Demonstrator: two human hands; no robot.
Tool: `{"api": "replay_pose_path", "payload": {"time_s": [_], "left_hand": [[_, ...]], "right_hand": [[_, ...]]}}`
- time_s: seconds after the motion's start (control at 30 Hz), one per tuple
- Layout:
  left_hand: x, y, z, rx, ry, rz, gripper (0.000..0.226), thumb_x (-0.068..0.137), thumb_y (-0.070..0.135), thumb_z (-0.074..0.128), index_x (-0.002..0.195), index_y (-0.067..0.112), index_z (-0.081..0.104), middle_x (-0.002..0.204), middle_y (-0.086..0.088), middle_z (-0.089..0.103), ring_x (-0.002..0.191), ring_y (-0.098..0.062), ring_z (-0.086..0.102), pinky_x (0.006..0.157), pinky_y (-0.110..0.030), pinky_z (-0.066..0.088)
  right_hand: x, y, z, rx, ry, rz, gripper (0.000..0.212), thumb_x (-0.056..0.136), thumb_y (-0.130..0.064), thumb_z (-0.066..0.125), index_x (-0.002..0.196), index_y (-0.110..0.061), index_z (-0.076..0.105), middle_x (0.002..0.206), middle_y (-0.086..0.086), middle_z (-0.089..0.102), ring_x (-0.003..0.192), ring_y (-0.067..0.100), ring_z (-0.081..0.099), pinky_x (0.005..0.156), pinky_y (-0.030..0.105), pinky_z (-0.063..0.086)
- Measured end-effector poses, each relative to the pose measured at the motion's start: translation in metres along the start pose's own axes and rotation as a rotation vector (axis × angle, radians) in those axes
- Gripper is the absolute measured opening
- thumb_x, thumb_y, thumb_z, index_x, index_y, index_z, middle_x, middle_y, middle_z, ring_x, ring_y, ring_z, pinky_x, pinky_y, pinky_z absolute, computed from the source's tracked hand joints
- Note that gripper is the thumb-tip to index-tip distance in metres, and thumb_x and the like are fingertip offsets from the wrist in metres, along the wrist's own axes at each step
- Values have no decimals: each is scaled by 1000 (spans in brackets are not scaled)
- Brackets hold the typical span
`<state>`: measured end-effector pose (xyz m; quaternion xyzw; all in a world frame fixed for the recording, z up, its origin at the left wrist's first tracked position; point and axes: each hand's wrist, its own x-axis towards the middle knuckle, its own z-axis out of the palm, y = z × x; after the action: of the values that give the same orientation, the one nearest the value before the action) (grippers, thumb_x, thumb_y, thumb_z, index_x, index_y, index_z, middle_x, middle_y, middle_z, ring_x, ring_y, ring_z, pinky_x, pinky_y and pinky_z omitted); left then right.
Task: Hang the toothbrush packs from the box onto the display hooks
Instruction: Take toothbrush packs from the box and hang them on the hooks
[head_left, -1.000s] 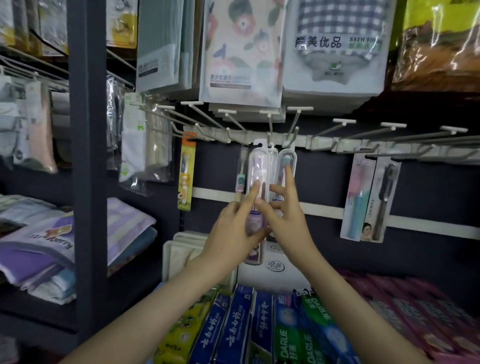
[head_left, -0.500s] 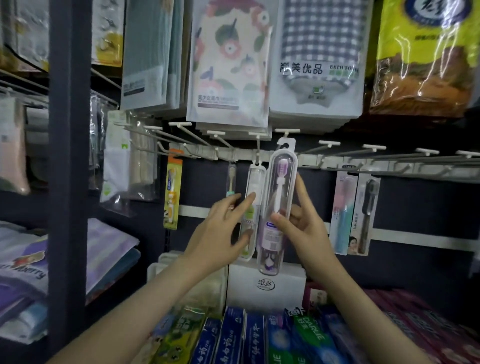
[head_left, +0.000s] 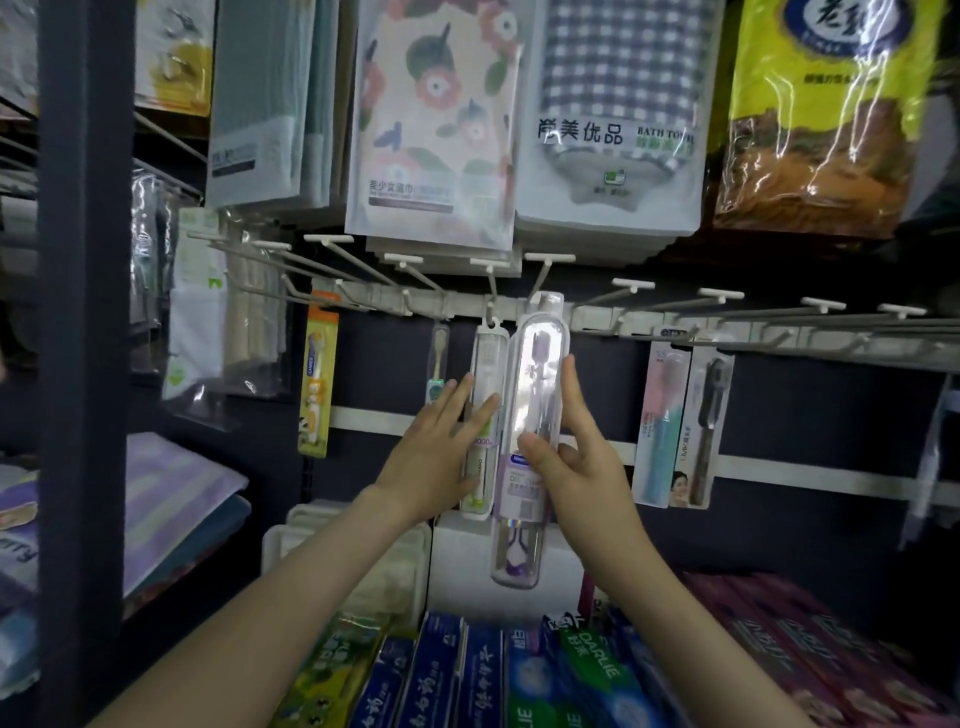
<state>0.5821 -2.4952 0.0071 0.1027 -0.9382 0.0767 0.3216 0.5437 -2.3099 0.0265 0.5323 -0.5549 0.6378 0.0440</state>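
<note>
Currently your right hand (head_left: 576, 467) pinches the clear plastic purple toothbrush pack (head_left: 535, 395) upright, its tab at the white wire hook (head_left: 549, 257) directly above; left hand (head_left: 436, 457), fingers straight, rests flat on the hanging white pack (head_left: 488, 364).

Just under the rail (head_left: 592, 317), the right hand (head_left: 582, 467) pinches a purple pack (head_left: 537, 384), thumb in front and fingers along its right edge. The pack's top tab reaches the rail at a hook (head_left: 540, 275); whether it is threaded on is unclear. Beside it to the left, a white pack (head_left: 491, 358) hangs from the rail, and the left hand (head_left: 436, 467) rests straight fingers on it. Towels (head_left: 431, 119) hang above the rail, and toothpaste boxes (head_left: 441, 675) lie below it.
</note>
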Motion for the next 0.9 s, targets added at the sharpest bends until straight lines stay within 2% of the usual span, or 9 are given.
{"api": "replay_pose_path", "payload": {"time_s": [0.07, 0.13, 0.2, 0.43, 0.53, 0.6, 0.73, 0.83, 0.9], "left_hand": [[1, 0, 2, 0, 20, 10, 93, 92, 31, 58, 147, 30, -18, 158, -3, -25, 146, -19, -19, 118, -31, -3], [1, 0, 5, -5, 37, 21, 97, 91, 30, 61, 143, 30, -21, 158, -3, -22, 146, -19, -16, 117, -29, -2], [0, 0, 7, 0, 52, 25, 99, 90, 29, 63, 143, 29, -20, 158, -4, -21, 147, -20, -15, 117, -31, 0], [1, 1, 12, -1, 55, -2, 97, 91, 27, 60, 148, 24, -18, 152, 2, -30, 137, -10, -25, 118, -32, -3], [1, 2, 16, -16, 63, -17, 97, 91, 24, 61, 149, 24, -18, 146, 4, -36, 139, -11, -25, 116, -29, -5], [-1, 5, 16, -35, 55, -36, 97, 91, 23, 61, 149, 22, -17, 150, 3, -33, 145, -16, -19, 119, -31, -2], [-16, 20, 14, -172, 127, -160, 90, 92, 31, 60, 153, 19, -6, 161, -9, -4, 148, -25, 2, 121, -37, 10], [-38, 49, 15, -288, 219, -297, 86, 92, 28, 59, 153, 15, -1, 158, -16, 16, 145, -30, 17, 116, -40, 19], [-57, 80, 13, -329, 209, -309, 83, 93, 25, 58, 153, 14, 3, 156, -15, 20, 143, -31, 21, 116, -38, 20]], "right_hand": [[5, 5, -1, -27, 7, 44, 72, 97, -17, 54, 133, -63, 13, 134, -39, 33, 124, 11, 51, 100, 22, 44], [14, 12, -2, -128, 12, 92, 72, 98, -18, 52, 141, -55, 7, 127, -17, 45, 105, 12, 58, 80, 10, 46], [26, 23, -2, -255, 11, 125, 71, 99, -18, 47, 146, -48, 2, 113, -4, 45, 86, 8, 54, 68, 4, 42], [56, 64, 5, -385, 40, 137, 69, 102, -14, 39, 148, -41, -4, 114, 10, 42, 82, 2, 47, 66, -3, 34], [54, 77, 18, -441, 106, 91, 66, 102, -16, 36, 149, -36, -5, 119, 11, 42, 90, 12, 47, 71, 8, 34], [50, 86, 21, -580, 147, 81, 63, 103, -23, 35, 151, -30, -4, 130, 14, 41, 107, 24, 41, 83, 22, 27], [30, 90, 14, -700, 129, 103, 60, 103, -28, 34, 152, -25, 0, 146, 14, 30, 124, 30, 31, 85, 23, 21], [-13, 80, -3, -759, 93, 49, 65, 100, -21, 42, 153, -22, 3, 146, 12, 31, 122, 29, 32, 91, 30, 31], [-53, 71, -20, -782, 56, 53, 68, 98, -13, 46, 153, -22, 7, 147, 11, 31, 124, 27, 32, 96, 35, 36]]}}
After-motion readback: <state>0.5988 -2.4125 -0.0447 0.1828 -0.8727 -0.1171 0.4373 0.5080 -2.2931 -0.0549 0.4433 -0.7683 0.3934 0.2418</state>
